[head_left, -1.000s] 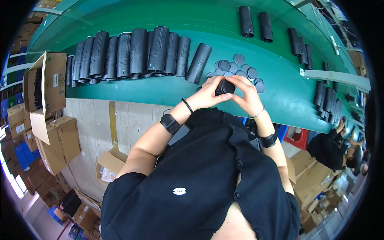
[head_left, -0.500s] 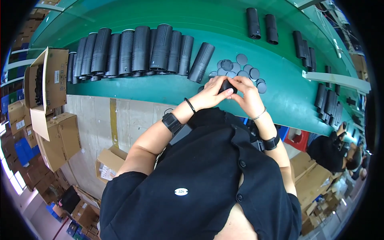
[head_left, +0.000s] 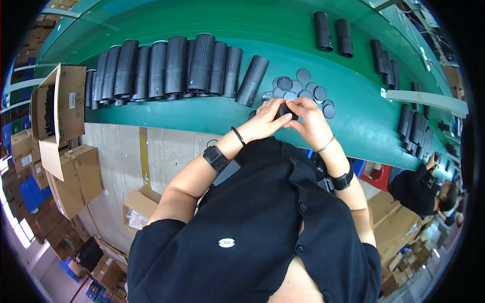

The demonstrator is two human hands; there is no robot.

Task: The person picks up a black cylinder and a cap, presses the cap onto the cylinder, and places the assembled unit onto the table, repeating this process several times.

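Note:
Close to the bench's near edge, my left hand [head_left: 265, 122] and my right hand [head_left: 314, 124] meet around a small black rounded part [head_left: 287, 113]. Both hands have their fingers closed on it, and they cover much of its shape. Just beyond my fingers lies a loose cluster of flat dark grey discs [head_left: 320, 93], some overlapping. A black perforated cylinder [head_left: 252, 81] stands apart to the left of the discs, slightly tilted in view. Further left, several similar black cylinders [head_left: 176, 65] are grouped in a row.
The green bench [head_left: 353, 121] runs across the view. More black cylinders [head_left: 323, 31] are at its far side and right end. An opened carton [head_left: 70, 103] of black parts is at the left. A white bracket [head_left: 424, 97] crosses the right side. Another person [head_left: 417, 189] works there.
Both hands stay together on the black part, with only a slight shift of the fingers. The whole view has moved a little; the discs and cylinders look unchanged.

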